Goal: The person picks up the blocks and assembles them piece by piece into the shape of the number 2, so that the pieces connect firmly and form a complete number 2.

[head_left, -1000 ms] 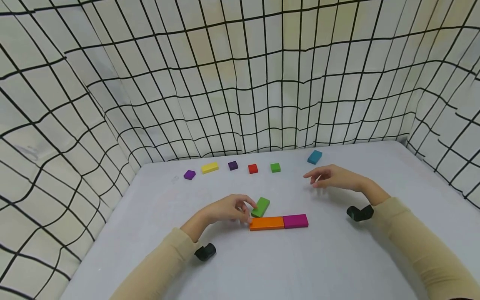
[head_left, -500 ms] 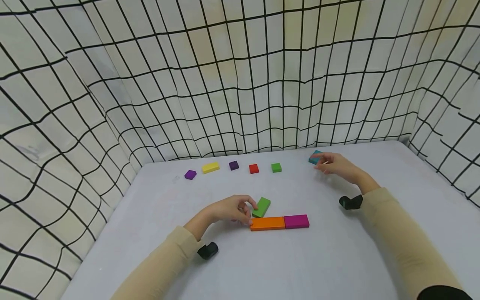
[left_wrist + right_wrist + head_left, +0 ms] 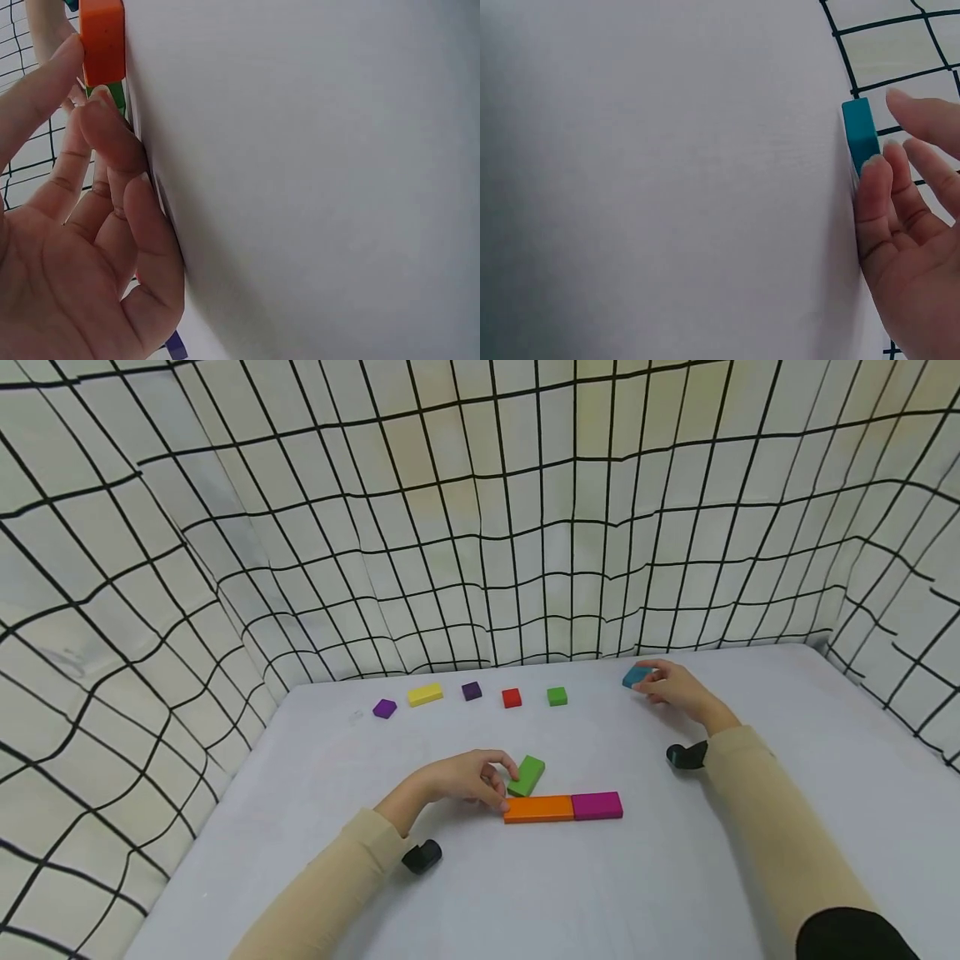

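On the white table, my left hand [image 3: 461, 779] has its thumb at the left end of an orange block [image 3: 537, 809]. Its index fingertip touches a tilted green block [image 3: 527, 776] just behind, and the other fingers are loosely curled. A magenta block [image 3: 597, 806] lies end to end with the orange one. Far right, my right hand [image 3: 678, 687] is at a blue block [image 3: 636, 676]. In the right wrist view a fingertip touches the near end of the blue block [image 3: 861, 135], while the thumb [image 3: 922, 118] stands apart from it. The hand partly hides this block in the head view.
A loose row of blocks lies along the back: violet [image 3: 385, 708], yellow [image 3: 425, 694], dark purple [image 3: 472, 691], red [image 3: 512, 697] and small green [image 3: 557, 696]. Behind them rises a white wall with black netting [image 3: 517, 535], which also bounds both sides.
My right hand has moved away from me and slightly left, reaching the blue block. The left hand stays beside the orange and green blocks. The view has shifted a little.
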`<state>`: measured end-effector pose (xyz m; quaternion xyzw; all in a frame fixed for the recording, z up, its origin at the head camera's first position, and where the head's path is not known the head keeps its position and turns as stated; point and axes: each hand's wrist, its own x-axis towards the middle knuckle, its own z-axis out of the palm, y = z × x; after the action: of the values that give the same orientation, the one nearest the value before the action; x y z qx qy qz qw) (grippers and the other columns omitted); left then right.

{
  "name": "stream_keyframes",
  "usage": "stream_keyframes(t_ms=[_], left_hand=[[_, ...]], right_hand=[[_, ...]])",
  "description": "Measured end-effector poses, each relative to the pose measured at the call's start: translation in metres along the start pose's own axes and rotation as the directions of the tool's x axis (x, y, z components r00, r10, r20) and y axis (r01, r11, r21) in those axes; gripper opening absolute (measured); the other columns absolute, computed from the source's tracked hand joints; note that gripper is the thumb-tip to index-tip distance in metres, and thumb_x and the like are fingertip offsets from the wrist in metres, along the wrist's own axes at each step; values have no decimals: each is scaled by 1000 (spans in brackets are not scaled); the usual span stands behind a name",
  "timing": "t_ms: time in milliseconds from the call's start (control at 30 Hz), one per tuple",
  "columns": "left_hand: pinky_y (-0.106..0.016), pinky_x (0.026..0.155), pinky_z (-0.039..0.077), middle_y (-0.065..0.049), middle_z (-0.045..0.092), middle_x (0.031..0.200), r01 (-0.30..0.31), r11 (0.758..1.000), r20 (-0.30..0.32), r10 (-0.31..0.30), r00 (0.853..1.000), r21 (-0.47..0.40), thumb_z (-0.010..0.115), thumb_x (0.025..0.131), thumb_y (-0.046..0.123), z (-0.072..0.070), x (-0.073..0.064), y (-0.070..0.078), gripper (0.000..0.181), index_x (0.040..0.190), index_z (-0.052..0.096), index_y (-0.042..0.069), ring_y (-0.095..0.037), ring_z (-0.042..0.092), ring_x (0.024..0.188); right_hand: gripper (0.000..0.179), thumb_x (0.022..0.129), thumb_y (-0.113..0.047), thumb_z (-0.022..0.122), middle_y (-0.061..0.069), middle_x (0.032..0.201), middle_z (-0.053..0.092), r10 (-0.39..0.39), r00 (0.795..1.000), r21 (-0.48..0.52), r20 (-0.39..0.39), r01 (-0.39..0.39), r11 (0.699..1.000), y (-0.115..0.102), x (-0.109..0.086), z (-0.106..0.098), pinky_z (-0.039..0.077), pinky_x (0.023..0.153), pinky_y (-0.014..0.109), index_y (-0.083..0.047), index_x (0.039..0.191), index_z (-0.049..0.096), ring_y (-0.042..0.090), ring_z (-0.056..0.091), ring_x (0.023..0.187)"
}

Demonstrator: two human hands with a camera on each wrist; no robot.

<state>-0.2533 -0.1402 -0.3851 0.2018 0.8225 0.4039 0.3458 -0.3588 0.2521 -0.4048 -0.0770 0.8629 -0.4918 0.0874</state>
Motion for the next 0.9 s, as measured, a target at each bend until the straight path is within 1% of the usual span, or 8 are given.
stream_keyframes(t_ms=[167,267,367,467,533,633,800,900], left_hand=[[-22,60,35,-1,60,83,17,1000,8,-17,1000,3,75,92,5,-1,2,1,34,122,57,8,-13,48,72],[-22,59,34,-1,60,83,25,1000,7,-25,1000,2,75,92,5,-2,2,1,35,121,57,9,-14,48,71],[-22,59,34,-1,60,83,30,1000,6,-30,1000,-6,75,92,4,-2,1,2,35,121,58,9,-14,49,72],[-22,59,35,-1,61,83,31,999,7,-31,999,-9,75,92,4,-2,2,1,35,121,58,9,-14,50,72],[-22,60,35,-1,61,83,33,999,8,-33,999,-11,75,92,4,-1,1,2,34,121,58,9,-14,50,72],[-22,60,35,-1,61,82,36,999,4,-36,999,-10,75,91,4,0,1,3,34,121,58,9,-14,50,72],[-22,60,35,-1,61,82,36,999,1,-36,999,-3,76,91,4,0,1,3,34,120,58,9,-13,50,72],[-22,60,35,-1,61,82,36,999,5,-36,999,-8,76,91,4,0,1,3,34,120,58,9,-13,50,72]], right_hand=[[68,103,-17,63,22,124,52,45,999,-23,-24,-46,999,0,4,-2,48,75,22,7,156,29,13,56,85],[71,102,-16,64,23,125,51,62,998,-22,-17,-62,998,-1,7,-3,48,74,23,8,156,25,12,55,83],[75,101,-16,65,21,120,52,76,997,-31,0,-76,997,-4,8,-4,47,73,24,10,156,21,11,54,80],[80,100,-15,66,15,109,54,101,995,-50,15,-100,994,-6,11,-4,46,72,26,11,157,16,11,53,77],[83,100,-16,66,12,106,54,118,993,-64,24,-116,991,-6,13,-5,45,73,27,12,157,13,12,52,76],[88,97,-18,70,11,100,54,123,992,-55,39,-121,991,-3,16,-8,45,73,28,12,157,14,14,52,75],[90,92,-24,76,11,92,56,104,994,-34,33,-103,994,4,22,-10,45,70,28,13,155,23,16,54,70],[84,95,-21,73,11,97,56,125,992,-64,15,-124,990,2,23,-7,46,70,28,13,154,24,14,54,71]])
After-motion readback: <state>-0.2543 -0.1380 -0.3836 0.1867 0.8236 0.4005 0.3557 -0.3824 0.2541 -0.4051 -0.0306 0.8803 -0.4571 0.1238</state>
